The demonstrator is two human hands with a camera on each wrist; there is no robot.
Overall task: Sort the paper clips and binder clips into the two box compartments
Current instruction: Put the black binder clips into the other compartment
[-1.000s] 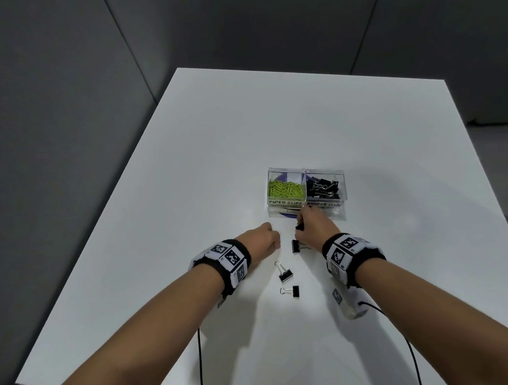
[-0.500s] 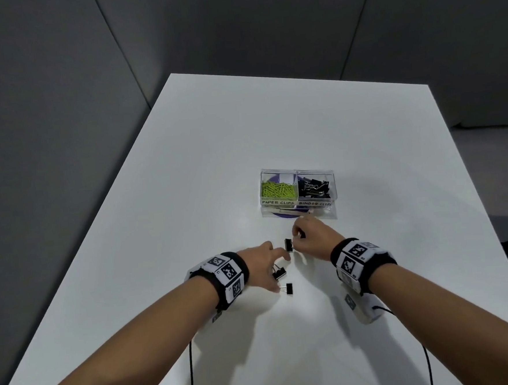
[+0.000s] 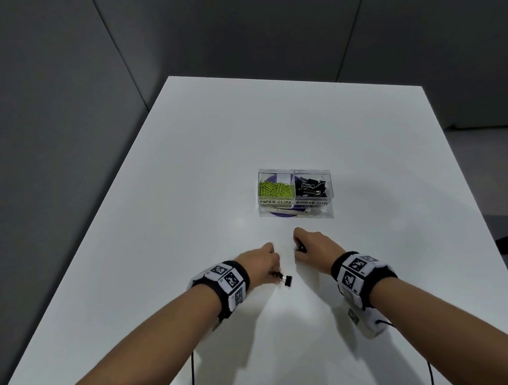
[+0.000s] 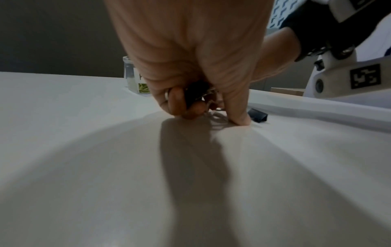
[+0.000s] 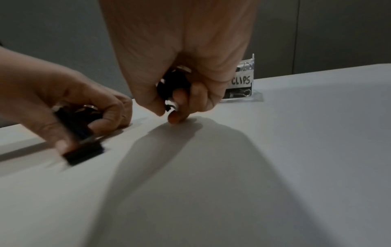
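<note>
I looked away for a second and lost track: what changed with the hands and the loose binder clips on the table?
The left hand moved toward the person, gathered loose clips and now pinches the last binder clip by its wire handles. The right hand drew back from the box, and the clip beside it is no longer on the table; it holds black clips in its curled fingers. The box's sorted contents stayed put.
</note>
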